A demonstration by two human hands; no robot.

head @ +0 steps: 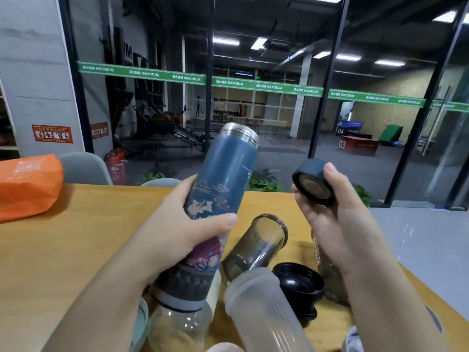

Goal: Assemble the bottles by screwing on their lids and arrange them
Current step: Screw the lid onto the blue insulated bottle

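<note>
The left hand [175, 232] wrapped its grip around a blue flask [218, 199], tilted above the bench [76, 250]; the right hand [337, 224] pinched its lid [314, 182] beside the open mouth. The flask looked rigid, smooth, likely slippery.

Orange package [28, 185] on wooden table [76, 250]

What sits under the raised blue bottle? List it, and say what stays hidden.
Under the blue bottle, held by the left hand: a clear bottle with a grey collar, on the wooden table. The blue bottle's base and the clear bottle's mouth are covered.
</note>
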